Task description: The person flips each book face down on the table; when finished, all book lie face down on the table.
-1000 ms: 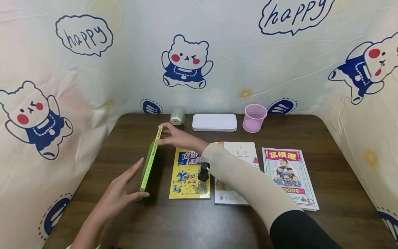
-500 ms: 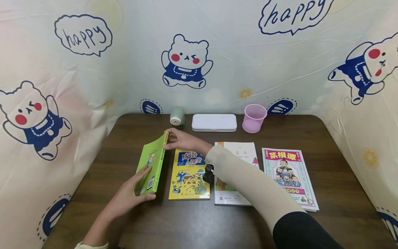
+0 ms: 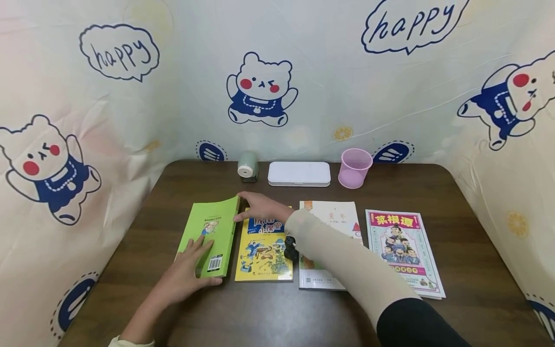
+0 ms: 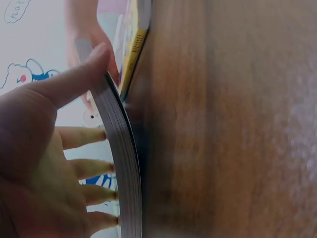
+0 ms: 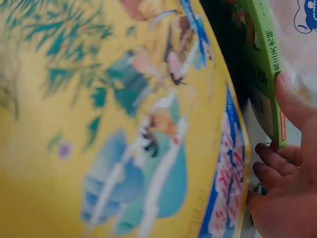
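Note:
A green book [image 3: 208, 233] lies back cover up at the left of the table, its spine side slightly raised. My left hand [image 3: 186, 267] spreads its fairly straight fingers over the cover, the thumb along the near edge. The left wrist view shows the fingertips [image 4: 106, 167] at the cover beside the page block [image 4: 121, 148]. At the far right corner, my right hand [image 3: 260, 206] pinches the book by its spine. In the right wrist view the thumb meets the green spine [image 5: 270, 54], with curled fingers around the corner. A yellow book [image 3: 263, 255] lies close beside, partly under the right hand.
A white book [image 3: 327, 212], half covered by the right sleeve [image 3: 342, 255], and a pink-and-white book [image 3: 403, 250] lie further right. Along the back stand a green pencil sharpener [image 3: 248, 166], a white case [image 3: 299, 173] and a pink cup [image 3: 354, 168]. A printed curtain [image 3: 182, 96] surrounds the table.
The green book has gone from standing on edge to lying nearly flat, back cover up. My left hand has come onto its cover; my right hand has lowered with the spine.

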`<action>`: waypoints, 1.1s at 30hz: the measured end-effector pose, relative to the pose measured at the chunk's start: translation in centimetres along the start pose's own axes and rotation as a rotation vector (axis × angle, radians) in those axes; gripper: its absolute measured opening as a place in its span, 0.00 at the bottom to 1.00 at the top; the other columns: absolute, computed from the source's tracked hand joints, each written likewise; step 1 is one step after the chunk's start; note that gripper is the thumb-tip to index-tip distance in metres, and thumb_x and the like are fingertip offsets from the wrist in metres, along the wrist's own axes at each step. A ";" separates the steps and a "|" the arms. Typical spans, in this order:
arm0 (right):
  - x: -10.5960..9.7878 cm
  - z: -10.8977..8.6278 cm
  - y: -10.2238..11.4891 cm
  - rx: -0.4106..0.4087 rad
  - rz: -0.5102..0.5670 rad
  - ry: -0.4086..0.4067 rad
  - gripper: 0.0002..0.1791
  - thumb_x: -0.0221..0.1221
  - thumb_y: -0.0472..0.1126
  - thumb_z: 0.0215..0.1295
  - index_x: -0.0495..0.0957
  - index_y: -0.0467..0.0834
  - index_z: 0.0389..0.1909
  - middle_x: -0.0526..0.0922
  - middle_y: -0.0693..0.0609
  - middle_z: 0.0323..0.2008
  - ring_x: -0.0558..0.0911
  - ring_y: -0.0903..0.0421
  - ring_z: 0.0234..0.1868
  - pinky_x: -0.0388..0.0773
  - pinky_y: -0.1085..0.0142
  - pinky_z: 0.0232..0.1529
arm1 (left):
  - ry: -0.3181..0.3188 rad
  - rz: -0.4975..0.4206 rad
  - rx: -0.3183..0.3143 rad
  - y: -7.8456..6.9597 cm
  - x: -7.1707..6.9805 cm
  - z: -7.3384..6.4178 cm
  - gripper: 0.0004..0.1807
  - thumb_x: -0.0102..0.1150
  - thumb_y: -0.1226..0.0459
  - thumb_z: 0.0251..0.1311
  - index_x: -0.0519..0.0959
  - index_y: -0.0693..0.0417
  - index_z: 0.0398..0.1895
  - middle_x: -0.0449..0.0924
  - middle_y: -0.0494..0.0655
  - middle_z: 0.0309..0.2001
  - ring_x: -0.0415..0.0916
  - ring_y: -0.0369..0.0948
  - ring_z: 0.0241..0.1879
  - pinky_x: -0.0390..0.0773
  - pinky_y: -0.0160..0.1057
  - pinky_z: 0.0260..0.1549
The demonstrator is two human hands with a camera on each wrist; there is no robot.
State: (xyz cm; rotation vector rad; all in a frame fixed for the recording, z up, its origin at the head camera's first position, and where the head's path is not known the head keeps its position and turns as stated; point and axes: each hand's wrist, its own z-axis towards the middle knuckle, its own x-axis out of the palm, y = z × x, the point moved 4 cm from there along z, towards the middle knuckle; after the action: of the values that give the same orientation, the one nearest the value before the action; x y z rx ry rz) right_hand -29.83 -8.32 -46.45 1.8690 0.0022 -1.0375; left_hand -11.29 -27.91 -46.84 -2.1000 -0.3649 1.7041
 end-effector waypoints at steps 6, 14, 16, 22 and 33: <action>0.7 0.6 -0.5 0.032 -0.077 -0.016 0.50 0.66 0.58 0.68 0.54 0.40 0.81 0.60 0.45 0.79 0.61 0.49 0.79 0.62 0.57 0.76 | -0.028 0.085 0.007 -0.2 0.2 0.1 0.63 0.74 0.31 0.43 0.64 0.55 0.79 0.49 0.67 0.80 0.41 0.73 0.77 0.46 0.78 0.67; 1.0 0.9 -0.7 0.038 -0.142 -0.052 0.48 0.69 0.56 0.66 0.58 0.41 0.80 0.64 0.44 0.77 0.66 0.50 0.76 0.64 0.60 0.75 | -0.043 0.121 0.027 -0.5 0.4 0.3 0.60 0.79 0.39 0.44 0.65 0.59 0.77 0.48 0.71 0.79 0.40 0.76 0.76 0.46 0.81 0.64; 1.2 1.0 -0.7 0.040 -0.153 -0.059 0.48 0.69 0.55 0.66 0.58 0.41 0.80 0.64 0.45 0.77 0.65 0.50 0.76 0.65 0.60 0.75 | -0.042 0.122 0.030 -0.5 0.5 0.3 0.60 0.80 0.41 0.44 0.65 0.59 0.77 0.48 0.72 0.79 0.40 0.76 0.76 0.46 0.82 0.64; 1.7 1.2 -0.9 0.042 -0.166 -0.073 0.49 0.69 0.56 0.66 0.59 0.42 0.80 0.64 0.45 0.76 0.67 0.51 0.75 0.66 0.61 0.73 | -0.029 0.118 0.030 -0.3 0.5 0.3 0.58 0.81 0.44 0.44 0.65 0.60 0.77 0.47 0.72 0.79 0.39 0.77 0.75 0.45 0.82 0.63; 2.0 0.8 -0.4 0.083 -0.183 -0.067 0.48 0.68 0.55 0.67 0.57 0.44 0.81 0.59 0.46 0.78 0.69 0.50 0.73 0.70 0.59 0.71 | 0.002 0.091 0.034 0.0 0.3 0.4 0.57 0.82 0.46 0.45 0.65 0.59 0.77 0.48 0.72 0.79 0.38 0.77 0.75 0.45 0.82 0.64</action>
State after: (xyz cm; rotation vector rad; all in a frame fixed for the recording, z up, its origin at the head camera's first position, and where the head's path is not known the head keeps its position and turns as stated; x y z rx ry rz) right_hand -29.23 -9.48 -48.16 1.9349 0.0942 -1.2422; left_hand -11.62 -27.71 -47.16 -2.1229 -0.2409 1.7468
